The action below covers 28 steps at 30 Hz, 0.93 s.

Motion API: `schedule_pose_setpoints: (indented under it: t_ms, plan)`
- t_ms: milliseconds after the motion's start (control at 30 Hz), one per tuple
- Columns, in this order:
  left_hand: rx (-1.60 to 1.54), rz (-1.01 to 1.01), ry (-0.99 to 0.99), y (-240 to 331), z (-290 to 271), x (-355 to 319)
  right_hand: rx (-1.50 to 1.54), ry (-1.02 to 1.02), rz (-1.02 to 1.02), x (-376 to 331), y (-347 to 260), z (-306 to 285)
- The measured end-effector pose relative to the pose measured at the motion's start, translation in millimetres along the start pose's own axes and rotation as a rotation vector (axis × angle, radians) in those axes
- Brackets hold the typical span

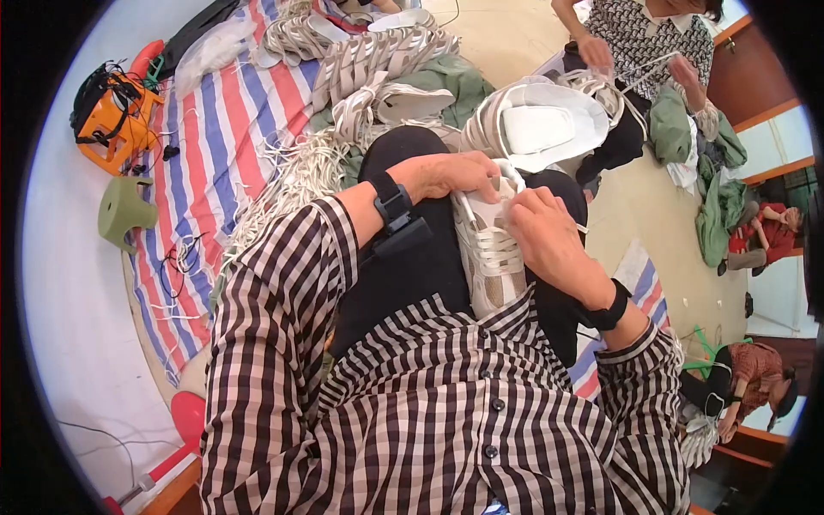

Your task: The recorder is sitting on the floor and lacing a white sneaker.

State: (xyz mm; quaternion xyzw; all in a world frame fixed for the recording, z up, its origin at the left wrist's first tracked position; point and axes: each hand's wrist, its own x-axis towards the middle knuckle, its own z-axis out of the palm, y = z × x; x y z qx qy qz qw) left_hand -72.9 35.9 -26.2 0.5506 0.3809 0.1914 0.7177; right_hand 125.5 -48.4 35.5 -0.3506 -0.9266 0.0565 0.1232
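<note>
So the person was sitting with a white sneaker (pixel 489 253) wedged between their knees on their lap, sole end toward the belly and toe pointing away. Both hands were up at the far end of the shoe: the left hand (pixel 451 176) was clamped over the toe area, and the right hand (pixel 542 227) had its fingertips pinched on what looked like a white lace (pixel 496 245) right at the eyelets. Hands were close together, almost touching. My read is that the lacing was mid-way, since several rows were already crossed over the tongue. The next bit would probably need a steady grip on the shoe while the lace end gets fed through a small hole, so it's fiddly fingertip work. Can't tell which eyelet, the fingers covered it. All around, the floor was covered by a striped red, white and blue tarp (pixel 206 154) with heaps of loose laces (pixel 300 176) and stacks of more shoes (pixel 536 124). A green stool (pixel 124 210) and an orange one (pixel 112 116) sat off to the left, and another person (pixel 652 51) across was working on laces too.
</note>
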Motion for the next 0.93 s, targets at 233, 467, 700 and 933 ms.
schedule_pose_setpoints:
  t_ms: [233, 467, 700, 933]
  plan:
    - [0.028, -0.011, -0.108, -2.0, -6.9, -0.2, 0.21, 0.188, 0.089, 4.1, -3.8, 32.6]
    - [0.007, -0.006, -0.09, -2.0, -5.9, 0.8, 0.129, 0.222, 0.029, 7.2, -7.8, 23.5]
    - [0.067, -0.068, -0.059, 1.4, -6.1, 3.6, -0.127, 0.135, -0.219, 12.1, -5.1, 16.3]
    - [0.111, -0.104, 0.02, 6.3, 1.1, -4.6, -0.534, -0.129, -0.305, 22.8, -32.3, 16.0]
